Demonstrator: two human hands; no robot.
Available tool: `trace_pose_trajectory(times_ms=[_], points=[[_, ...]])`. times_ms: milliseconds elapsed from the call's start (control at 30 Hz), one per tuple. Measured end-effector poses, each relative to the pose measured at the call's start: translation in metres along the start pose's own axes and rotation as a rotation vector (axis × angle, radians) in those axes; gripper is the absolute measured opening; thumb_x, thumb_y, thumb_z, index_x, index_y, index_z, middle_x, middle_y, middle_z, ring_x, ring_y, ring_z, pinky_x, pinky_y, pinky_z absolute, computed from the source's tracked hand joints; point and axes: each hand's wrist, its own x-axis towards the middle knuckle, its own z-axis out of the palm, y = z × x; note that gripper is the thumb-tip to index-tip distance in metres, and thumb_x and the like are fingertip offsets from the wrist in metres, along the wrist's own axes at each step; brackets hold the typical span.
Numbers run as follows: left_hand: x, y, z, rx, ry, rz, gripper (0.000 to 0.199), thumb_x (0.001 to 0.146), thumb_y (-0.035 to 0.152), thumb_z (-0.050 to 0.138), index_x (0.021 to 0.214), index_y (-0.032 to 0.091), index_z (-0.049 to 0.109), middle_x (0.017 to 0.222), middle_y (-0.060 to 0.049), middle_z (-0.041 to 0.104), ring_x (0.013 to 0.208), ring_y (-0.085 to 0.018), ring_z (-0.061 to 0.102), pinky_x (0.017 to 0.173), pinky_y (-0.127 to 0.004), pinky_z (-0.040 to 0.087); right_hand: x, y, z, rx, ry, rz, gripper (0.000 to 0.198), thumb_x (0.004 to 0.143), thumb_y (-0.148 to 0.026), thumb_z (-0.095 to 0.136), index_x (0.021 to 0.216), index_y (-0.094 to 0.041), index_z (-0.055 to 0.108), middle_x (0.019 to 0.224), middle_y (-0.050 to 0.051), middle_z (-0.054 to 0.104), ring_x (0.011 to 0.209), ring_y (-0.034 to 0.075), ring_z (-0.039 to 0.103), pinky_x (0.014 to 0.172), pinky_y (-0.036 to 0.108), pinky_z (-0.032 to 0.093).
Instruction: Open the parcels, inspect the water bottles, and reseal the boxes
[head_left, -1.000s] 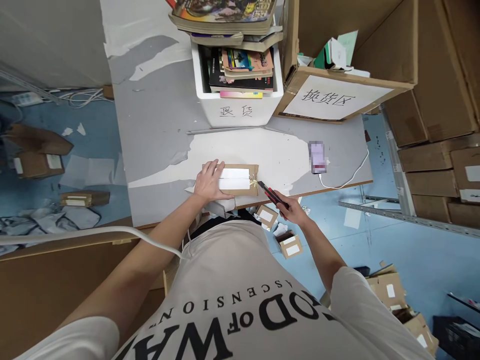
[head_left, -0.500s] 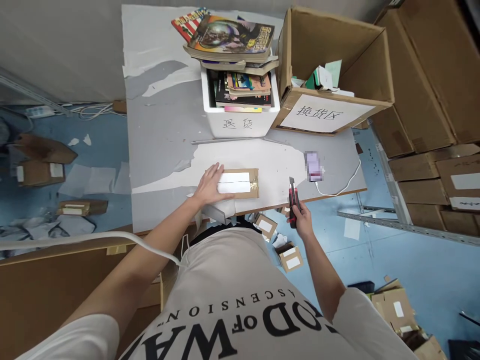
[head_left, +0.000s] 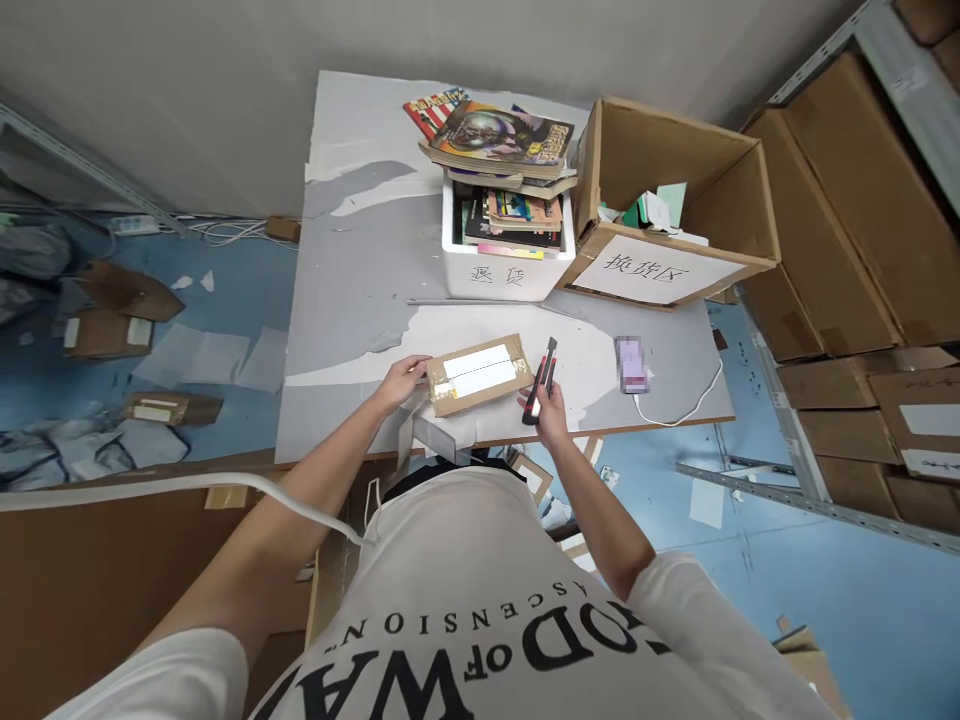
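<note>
A small brown cardboard box [head_left: 448, 402] with a white label and clear tape on its ends sits at a slight tilt near the table's front edge. My left hand [head_left: 403, 384] pinches its left end between thumb and fingers. In my right hand [head_left: 551, 412] is a black and red utility knife [head_left: 543, 378], its blade out and pointing away from me. The fingertips of that hand are close to the box's right end; whether they touch it, I cannot tell.
A white bin [head_left: 510, 283] piled with books and a large open carton [head_left: 679, 275] with handwritten signs stand at the back of the table [head_left: 360, 240]. A phone [head_left: 631, 364] on a white cable lies right. Shelved cartons [head_left: 832, 230] line the right side.
My left hand has gone from lying flat on the box to holding its left end, and the box has turned slightly. My right hand has brought the knife left, beside the box.
</note>
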Motion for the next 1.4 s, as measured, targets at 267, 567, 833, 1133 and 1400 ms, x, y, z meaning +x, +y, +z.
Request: trace_pose_trajectory(times_ms=[267,567,833,1133,1400], points=[[-0.058,-0.037,0.044,0.012,0.11,0.045,0.054,0.069,0.061,0.065,0.095,0.014,0.07,0.091,-0.011,0.073,0.083,-0.026,0.07,0.086,-0.045,0.055,0.1,-0.05,0.036,-0.142,-0.242,-0.005,0.033,0.077,-0.042,0.063,0.098,-0.023,0.046,0.104,0.0,0.061,0.069,0.007,0.058,0.064,0.025,0.054],[-0.075,-0.054,0.064,0.063,0.172,-0.008,0.048,0.071,0.055,0.067,0.096,0.015,0.07,0.09,-0.012,0.073,0.071,-0.026,0.071,0.073,-0.042,0.06,0.099,-0.025,0.061,-0.29,-0.285,-0.056,0.026,0.081,-0.037,0.056,0.1,-0.022,0.046,0.088,-0.001,0.061,0.066,0.008,0.054,0.062,0.023,0.049],[-0.068,-0.038,0.051,0.329,0.105,0.027,0.049,0.069,0.055,0.067,0.096,0.015,0.071,0.09,-0.01,0.074,0.074,-0.023,0.071,0.075,-0.035,0.058,0.054,-0.018,0.028,-0.195,-0.207,-0.116,0.034,0.08,-0.044,0.06,0.105,-0.024,0.047,0.127,0.007,0.057,0.077,0.01,0.061,0.07,0.03,0.055],[0.039,0.022,0.012,0.358,0.094,0.244,0.059,0.082,0.046,0.058,0.134,0.02,0.05,0.141,-0.011,0.05,0.122,-0.026,0.054,0.105,-0.041,0.04,-0.052,0.014,-0.01,0.081,-0.07,0.166,0.039,0.079,-0.048,0.064,0.109,-0.027,0.052,0.132,0.006,0.055,0.073,0.012,0.064,0.054,0.026,0.053],[0.08,0.017,0.023,0.093,-0.026,0.238,0.052,0.07,0.047,0.07,0.11,0.015,0.064,0.118,-0.013,0.066,0.112,-0.025,0.059,0.105,-0.043,0.04,-0.063,0.033,0.003,0.214,0.02,0.239,0.048,0.071,-0.047,0.072,0.109,-0.026,0.052,0.125,0.006,0.06,0.089,0.02,0.068,0.075,0.038,0.058]])
